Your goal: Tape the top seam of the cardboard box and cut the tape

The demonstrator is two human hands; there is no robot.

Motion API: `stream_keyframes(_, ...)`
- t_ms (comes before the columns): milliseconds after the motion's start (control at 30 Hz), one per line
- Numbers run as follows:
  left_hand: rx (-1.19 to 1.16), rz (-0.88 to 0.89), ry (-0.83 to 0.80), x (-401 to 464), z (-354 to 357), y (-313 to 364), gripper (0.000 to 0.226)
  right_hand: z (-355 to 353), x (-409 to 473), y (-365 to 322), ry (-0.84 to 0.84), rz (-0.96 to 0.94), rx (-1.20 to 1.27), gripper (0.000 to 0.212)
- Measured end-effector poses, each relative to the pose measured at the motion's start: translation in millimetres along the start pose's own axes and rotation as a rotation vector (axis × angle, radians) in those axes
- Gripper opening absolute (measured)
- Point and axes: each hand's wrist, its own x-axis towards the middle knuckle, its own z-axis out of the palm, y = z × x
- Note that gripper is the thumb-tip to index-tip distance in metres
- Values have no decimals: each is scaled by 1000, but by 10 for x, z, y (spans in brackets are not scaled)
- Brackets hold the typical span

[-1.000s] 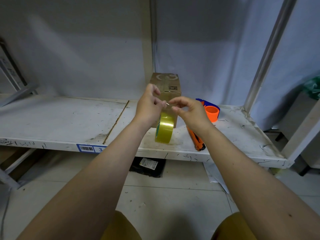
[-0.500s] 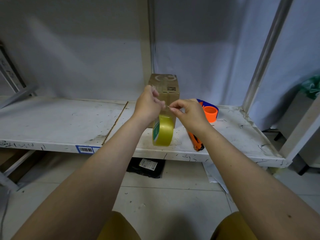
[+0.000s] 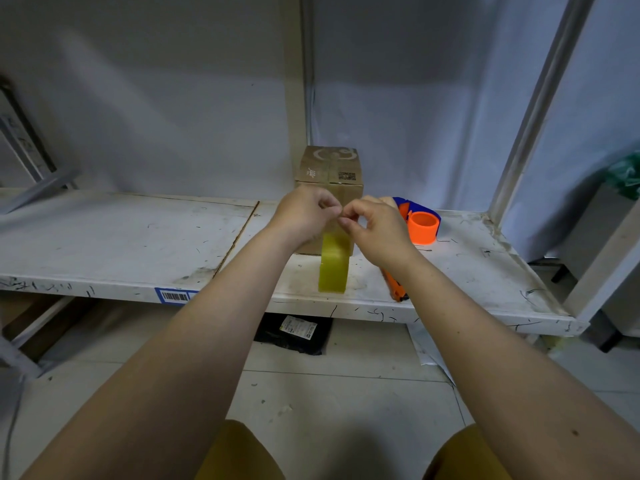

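Note:
A small brown cardboard box [image 3: 330, 171] stands on the white shelf [image 3: 121, 244], its flaps closed. In front of it hangs a yellowish roll of clear tape [image 3: 333, 265], seen edge-on above the shelf. My left hand [image 3: 304, 213] pinches the top of the roll. My right hand [image 3: 375, 226] pinches at the same spot, fingertips nearly touching the left ones; the tape's loose end is too small to make out. An orange and blue tape dispenser [image 3: 420, 225] lies on the shelf to the right, its orange handle [image 3: 394, 289] partly hidden by my right wrist.
The shelf's front edge carries a barcode label [image 3: 173, 296]. A metal upright [image 3: 533, 109] stands at the right, a pale post [image 3: 294, 88] behind the box. A black parcel [image 3: 294, 332] lies on the tiled floor under the shelf. Grey sheeting hangs behind.
The roll has turned from slightly angled to edge-on and sits a little lower. Both hands stay together at its top, fingertips closer.

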Motion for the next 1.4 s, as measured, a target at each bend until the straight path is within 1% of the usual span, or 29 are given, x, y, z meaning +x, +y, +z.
stream_keyframes(67,102,20,-22,-15,19,35,18,13,6,7,-1,-2,-19,14)
stream_keyframes(133,203,33,-25,-3,37,32,19,7,10,14,4,5,-28,14)
stream_keyframes(267,287,66,-9,24,26,-43,3,-37,3,39,14,18,-1,11)
stream_keyframes(333,272,102,-4,21,37,-56,3,-53,9,47,14,28,2,12)
stream_keyframes(467,209,132,67,34,75,-50,11,-88,27,46,19,47,14,12)
stream_keyframes(600,189,163,113,39,80,-33,11,-104,60,59,13,80,48,13)
stream_keyframes(767,163,158,149,24,86,-67,13,-107,61,18,-4,97,127,19)
stream_keyframes(900,135,124,134,-12,96,-99,14,-69,74,18,-5,76,71,15)
stream_keyframes(967,89,85,147,-32,115,-102,16,-50,88,11,6,54,28,13)
stream_keyframes(1000,45,38,163,-25,143,-116,18,-43,90,-1,12,48,3,13)
stream_keyframes(1067,-68,-134,177,-9,201,-136,25,-30,92,-26,25,48,-33,14)
stream_keyframes(1133,-211,-325,77,-21,267,-154,37,-18,88,-44,33,51,-40,14)
stream_keyframes(1200,-383,-425,-81,-43,319,-174,40,-17,82,-53,29,57,-39,14)
stream_keyframes(1267,-555,-425,-147,-67,353,-185,34,-24,78,-39,33,70,-37,14)
stream_keyframes(1333,-664,-414,-132,-59,385,-212,51,-44,90,-5,67,94,-42,14)
stream_keyframes(1367,-677,-407,-120,-53,395,-217,57,-53,108,23,88,112,-48,14)
stream_keyframes(1400,-654,-392,-112,-48,405,-208,54,-61,125,47,106,135,-62,15)
